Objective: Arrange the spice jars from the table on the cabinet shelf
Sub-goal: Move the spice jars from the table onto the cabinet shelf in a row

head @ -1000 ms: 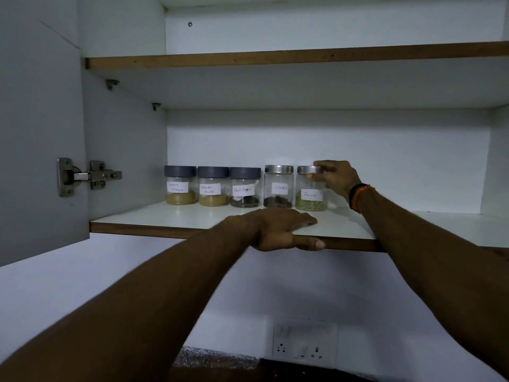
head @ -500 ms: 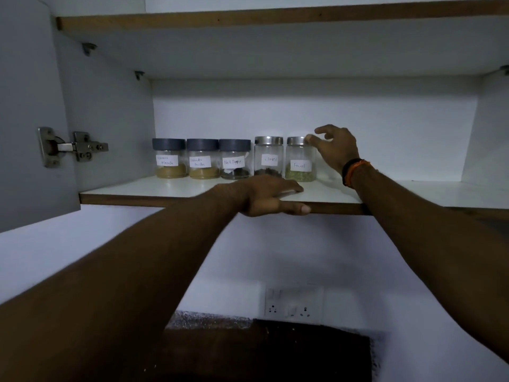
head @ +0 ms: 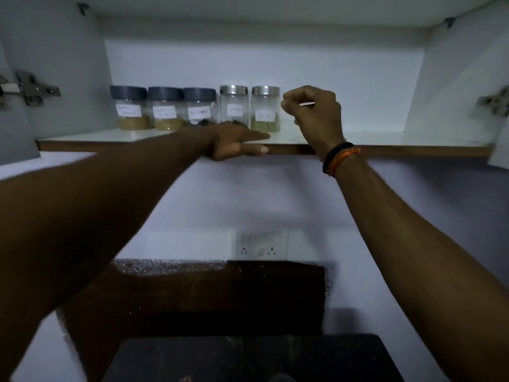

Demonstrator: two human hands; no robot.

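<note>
1. Right hand (head: 312, 113) has come off the fennel jar (head: 265, 109): a second ago it gripped the lid, now it sits just beside the jar, fingers loosely curled, holding nothing.
2. Left hand (head: 234, 143) unchanged: fingers flat on the cabinet shelf (head: 385, 142), thumb under the front edge, bracing.
3. Five spice jars (head: 192, 108) stand upright in a row at the back left of the shelf, three grey-lidded, two metal-lidded, nearly touching.
4. Judgement: fennel placement done; the row looks settled. The right half of the shelf has room for more.
5. Table mostly out of view; cannot tell whether jars remain.
</note>
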